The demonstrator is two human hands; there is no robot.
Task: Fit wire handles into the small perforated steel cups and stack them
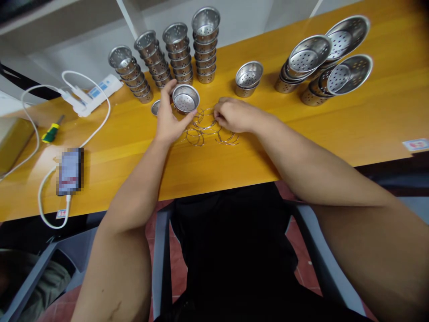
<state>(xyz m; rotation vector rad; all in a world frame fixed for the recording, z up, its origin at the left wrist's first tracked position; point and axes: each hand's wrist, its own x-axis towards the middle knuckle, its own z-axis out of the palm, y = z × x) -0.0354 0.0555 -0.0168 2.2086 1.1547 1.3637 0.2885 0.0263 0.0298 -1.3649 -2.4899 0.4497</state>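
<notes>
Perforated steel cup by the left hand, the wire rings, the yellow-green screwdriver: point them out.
Perforated steel cup (185, 99), head view, holed bottom.
Wire rings (201, 130), head view, middle of pile.
Yellow-green screwdriver (51, 132), head view, handle.

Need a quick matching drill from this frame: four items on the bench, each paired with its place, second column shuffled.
Items:
1. screwdriver
2. wire rings
3. phone
4. power strip

Places:
A. under the right hand, beside the left hand
B. far left, next to the white cable
C. back left, near the strainer stacks
D. left front edge, cable plugged in

Pairs: 1-B, 2-A, 3-D, 4-C
</notes>
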